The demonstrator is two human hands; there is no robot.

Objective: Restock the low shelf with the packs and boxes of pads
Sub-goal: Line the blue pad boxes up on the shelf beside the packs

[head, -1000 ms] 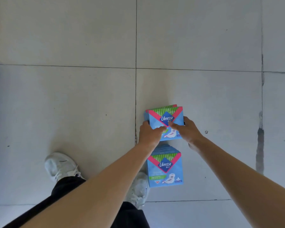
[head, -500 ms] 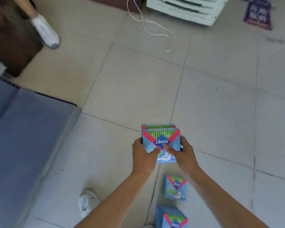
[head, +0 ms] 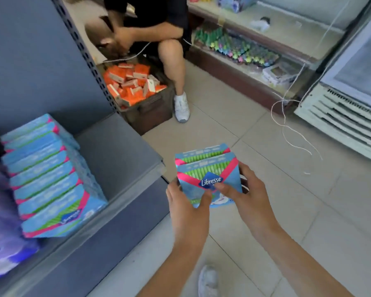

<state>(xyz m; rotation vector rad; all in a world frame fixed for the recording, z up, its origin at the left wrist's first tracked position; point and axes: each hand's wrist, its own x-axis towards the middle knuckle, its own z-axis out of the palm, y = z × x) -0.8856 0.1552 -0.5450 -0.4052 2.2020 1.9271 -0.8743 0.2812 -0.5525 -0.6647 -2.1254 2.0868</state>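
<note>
Two hands hold a small stack of blue pad packs (head: pixel 208 168) upright over the tiled floor (head: pixel 276 211), just right of the low grey shelf (head: pixel 120 155). The left hand (head: pixel 186 209) and right hand (head: pixel 248 198) each clamp one side, thumbs pressed on the front face and fingers curled behind, probably to keep the packs squared for shelving. A row of matching packs (head: pixel 49 174) stands on the shelf; the grey surface to its right looks the likely spot. Purple packs (head: pixel 0 232) blur at far left. Beyond, another person (head: pixel 171 61) crouches over a crate of orange boxes (head: pixel 150 112); a white cooler (head: pixel 341 116) stands at right.
</note>
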